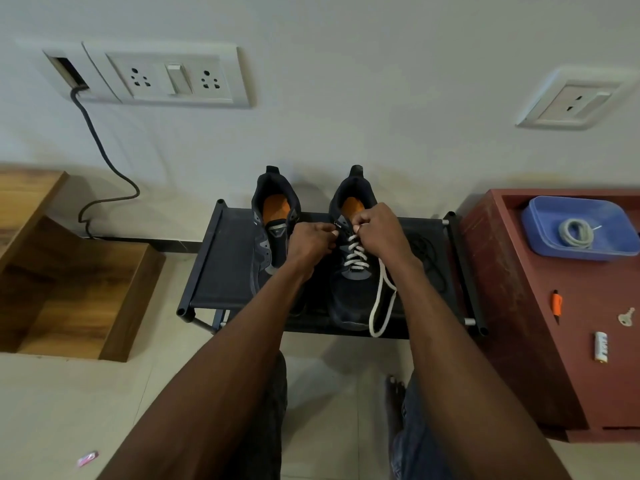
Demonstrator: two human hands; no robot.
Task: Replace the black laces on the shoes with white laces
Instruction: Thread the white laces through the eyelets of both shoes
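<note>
My left hand (311, 242) and right hand (377, 230) each pinch the white lace (356, 252) at the top eyelets of the right shoe (349, 292). It stands beside the unlaced left shoe (273, 237) on a black rack (214, 271); loose black laces (427, 258) lie just right of it.

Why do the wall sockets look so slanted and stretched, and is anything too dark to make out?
Head view: the wide-angle lens bends the edges, so the white switch plate leans; the black lace nearly vanishes against the dark fabric shoe rack; lighting is soft, with faint shadows behind the shoes.
</note>
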